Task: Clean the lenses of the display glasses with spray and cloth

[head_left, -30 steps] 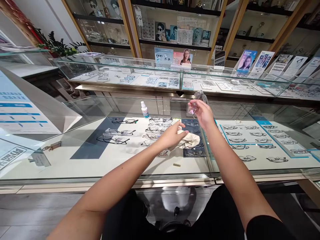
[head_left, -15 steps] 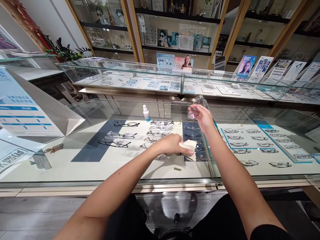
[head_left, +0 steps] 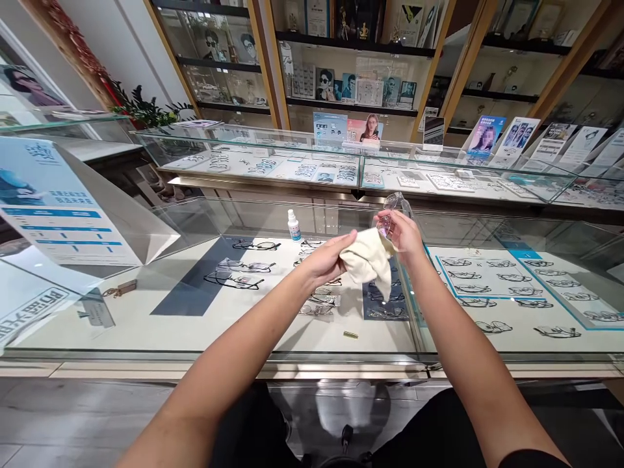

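Note:
My left hand is closed on a cream cleaning cloth, which hangs in loose folds above the glass counter. Just beyond the cloth, my right hand pinches a pair of eyeglasses with clear lenses, held up off the counter. One lens catches a purple sheen near the fingertips. The cloth reaches close to the glasses; whether it touches them I cannot tell. A small white spray bottle with a blue label stands upright on the counter, left of and behind the cloth.
Beneath the glass top lie several rows of spectacles. A small gold-green bar is near the front edge. At left stands a folded sign. Behind runs another display case with upright leaflets.
My left hand has lifted the cloth up towards the glasses, and the cloth has unfolded into view. My right hand keeps hold of the glasses. The view has shifted slightly.

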A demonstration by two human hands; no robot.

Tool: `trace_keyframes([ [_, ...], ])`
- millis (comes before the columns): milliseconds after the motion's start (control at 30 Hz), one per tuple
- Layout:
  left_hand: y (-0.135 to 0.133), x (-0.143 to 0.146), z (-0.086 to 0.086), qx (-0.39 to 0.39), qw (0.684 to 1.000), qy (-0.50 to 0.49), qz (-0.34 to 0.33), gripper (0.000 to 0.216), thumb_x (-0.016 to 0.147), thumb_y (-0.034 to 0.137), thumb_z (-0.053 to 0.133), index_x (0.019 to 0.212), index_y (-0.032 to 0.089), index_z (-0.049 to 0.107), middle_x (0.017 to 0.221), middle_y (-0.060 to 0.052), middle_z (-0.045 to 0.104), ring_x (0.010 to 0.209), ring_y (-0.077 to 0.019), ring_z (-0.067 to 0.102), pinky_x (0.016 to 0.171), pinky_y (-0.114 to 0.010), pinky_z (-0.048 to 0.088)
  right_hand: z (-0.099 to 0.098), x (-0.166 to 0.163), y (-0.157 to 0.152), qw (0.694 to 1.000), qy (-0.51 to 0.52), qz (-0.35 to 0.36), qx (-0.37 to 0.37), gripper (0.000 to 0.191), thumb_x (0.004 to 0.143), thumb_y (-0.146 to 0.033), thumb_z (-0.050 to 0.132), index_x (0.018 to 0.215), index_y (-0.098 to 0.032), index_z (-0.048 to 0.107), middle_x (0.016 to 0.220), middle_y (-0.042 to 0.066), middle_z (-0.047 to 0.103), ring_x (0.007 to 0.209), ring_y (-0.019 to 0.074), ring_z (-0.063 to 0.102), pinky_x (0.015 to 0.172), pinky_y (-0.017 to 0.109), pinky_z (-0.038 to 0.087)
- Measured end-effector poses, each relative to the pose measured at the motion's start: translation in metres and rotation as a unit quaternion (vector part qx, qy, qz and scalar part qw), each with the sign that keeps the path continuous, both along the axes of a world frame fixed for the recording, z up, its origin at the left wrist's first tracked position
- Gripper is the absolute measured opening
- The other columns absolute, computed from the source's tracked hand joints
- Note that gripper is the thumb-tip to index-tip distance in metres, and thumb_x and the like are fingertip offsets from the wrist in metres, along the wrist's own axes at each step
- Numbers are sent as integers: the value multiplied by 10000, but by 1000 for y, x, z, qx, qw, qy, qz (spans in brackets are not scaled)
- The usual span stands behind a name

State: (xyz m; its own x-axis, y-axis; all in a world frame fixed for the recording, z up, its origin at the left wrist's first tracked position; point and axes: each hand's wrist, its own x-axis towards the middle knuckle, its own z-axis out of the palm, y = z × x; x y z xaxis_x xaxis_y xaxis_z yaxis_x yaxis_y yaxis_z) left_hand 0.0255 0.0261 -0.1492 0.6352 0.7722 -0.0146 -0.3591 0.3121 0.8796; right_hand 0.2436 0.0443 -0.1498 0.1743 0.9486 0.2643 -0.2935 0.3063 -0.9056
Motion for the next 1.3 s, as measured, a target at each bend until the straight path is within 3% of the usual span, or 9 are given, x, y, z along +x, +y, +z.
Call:
trace_keyframes([
  [67,8,1,-2,-28,998,-35,46,355,990,449,813,1087,108,789,1006,-132,825,917,-201,791,887,-305,643,1,0,-1,1000,-3,-8,10,381,739,-597,889,892,-254,826,947,34,844,883,197,725,818,325,567],
  [167,17,2,-4,-58,991,-50,109,357,983,437,819,1116,107,788,1063,-152,837,946,-241,810,921,-361,664,3,1,-4,999,-13,-25,28,346,794,-587,836,907,-261,816,970,35,841,893,211,722,810,344,564],
  [333,23,-1,-3,-70,980,-64,177,264,827,254,885,1023,111,782,980,-99,828,853,-205,785,866,-331,653,9,2,-9,998,-24,-23,54,294,839,-558,796,911,-274,810,1005,50,832,952,230,732,822,357,569],
  [433,24,-3,-1,-49,977,-46,202,328,686,151,849,1002,107,771,943,-69,817,827,-190,760,805,-313,625,12,0,-14,998,-27,-9,62,290,850,-562,795,903,-278,816,1000,49,828,972,237,738,862,371,581],
  [600,24,-1,0,1,964,-29,263,466,670,256,921,1082,113,755,1011,-64,817,910,-178,740,838,-288,580,13,-12,-20,995,-46,44,71,287,860,-563,812,869,-278,841,1026,50,837,1062,256,742,973,392,577],
  [733,21,-1,-2,44,964,-6,264,530,668,379,991,1058,149,715,973,-27,792,901,-171,717,840,-287,554,8,-21,-21,990,-78,77,85,288,878,-561,802,876,-280,863,1089,54,839,1194,282,724,1097,420,545],
  [933,19,1,-5,71,970,-17,232,643,652,468,1034,1121,137,745,1057,-73,812,938,-196,730,895,-321,555,4,-26,-21,982,-121,105,99,324,909,-600,781,883,-290,876,1162,54,801,1273,292,682,1219,438,470],
  [1300,18,-3,-2,79,984,-47,153,667,647,190,1008,1265,153,758,1221,-118,821,1113,-245,777,1054,-356,549,-3,-32,-18,976,-168,96,102,415,882,-685,803,859,-278,878,1106,55,731,1220,278,655,1197,421,445],
])
